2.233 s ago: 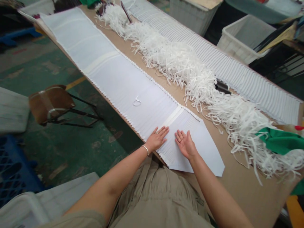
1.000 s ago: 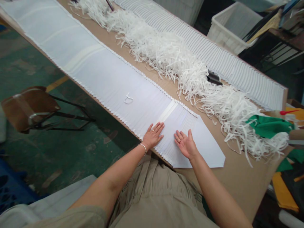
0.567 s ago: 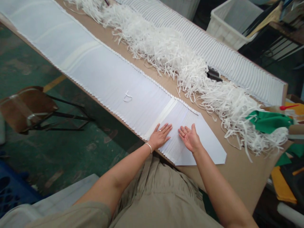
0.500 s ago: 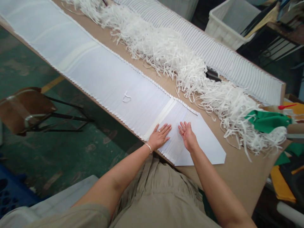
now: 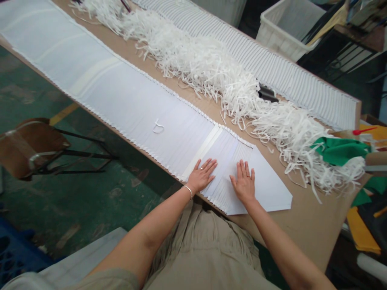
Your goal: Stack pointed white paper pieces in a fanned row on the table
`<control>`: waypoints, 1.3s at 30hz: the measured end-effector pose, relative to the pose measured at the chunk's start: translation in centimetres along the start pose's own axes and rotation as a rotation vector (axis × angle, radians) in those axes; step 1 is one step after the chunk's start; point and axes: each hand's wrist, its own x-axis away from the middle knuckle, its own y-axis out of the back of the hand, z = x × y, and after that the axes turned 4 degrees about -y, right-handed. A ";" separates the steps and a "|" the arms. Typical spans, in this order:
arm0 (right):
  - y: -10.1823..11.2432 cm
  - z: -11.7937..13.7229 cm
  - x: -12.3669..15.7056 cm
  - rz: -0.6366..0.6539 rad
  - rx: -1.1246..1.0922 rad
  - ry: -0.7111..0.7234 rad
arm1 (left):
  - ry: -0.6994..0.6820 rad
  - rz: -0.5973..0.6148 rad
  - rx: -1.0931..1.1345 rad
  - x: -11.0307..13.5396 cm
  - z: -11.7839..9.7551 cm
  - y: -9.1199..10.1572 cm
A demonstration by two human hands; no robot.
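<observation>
A long row of overlapping white sheets (image 5: 136, 104) with stepped edges runs diagonally along the brown table. My left hand (image 5: 201, 176) lies flat on it near the front edge, fingers spread, just right of a cream band (image 5: 202, 151). My right hand (image 5: 244, 183) is palm down with fingers stretched, over the closely stepped edges at the row's right end. Neither hand grips anything. The last sheet (image 5: 272, 183), with angled corners, reaches out beyond my right hand. A small loose white strip (image 5: 158, 127) rests on the row.
Behind the row stretches a heap of white shredded strips (image 5: 205, 60), with a black object (image 5: 267, 93) in it. Another ridged white row (image 5: 296, 76) lies along the far edge. Green cloth (image 5: 340, 151) sits at right. A white bin (image 5: 290, 28) and brown stool (image 5: 33, 147) stand beyond the table.
My right hand has turned from a tilted pose to palm down and moved slightly right and toward me. The last sheets appear shifted slightly right. My left hand has stayed nearly in place.
</observation>
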 end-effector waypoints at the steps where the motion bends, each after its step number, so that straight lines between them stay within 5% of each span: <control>1: 0.2 -0.3 0.2 -0.007 -0.002 -0.017 | 0.004 -0.001 0.002 0.0 0.1 0.0; 6: 1.6 -0.3 0.4 -0.032 -0.220 -0.100 | 0.033 0.001 0.004 -0.3 -0.8 0.3; 10: 2.9 1.5 -1.4 -0.129 -0.913 -0.337 | -0.070 0.003 0.025 -1.4 -3.6 0.2; 14: 3.1 1.7 -2.7 0.059 -1.481 -0.724 | -0.152 0.037 0.053 -2.4 -5.3 -0.8; 17: 3.2 0.4 -1.9 0.063 -1.362 -0.747 | -0.152 0.046 0.065 -2.5 -5.1 -1.2; 23: 2.8 -0.8 0.2 -0.035 -0.485 -0.269 | -0.141 0.045 0.091 -2.4 -4.3 -1.1; 28: 1.2 -1.1 0.4 0.017 -0.086 -0.142 | -0.150 0.030 0.112 -2.4 -4.3 -1.2; 34: 1.4 -0.3 0.0 0.026 -0.179 -0.159 | -0.149 0.019 0.106 -2.3 -4.0 -1.6; 39: 1.4 2.8 -1.2 -0.007 -0.910 -0.405 | -0.158 0.027 0.074 -2.2 -3.9 -1.7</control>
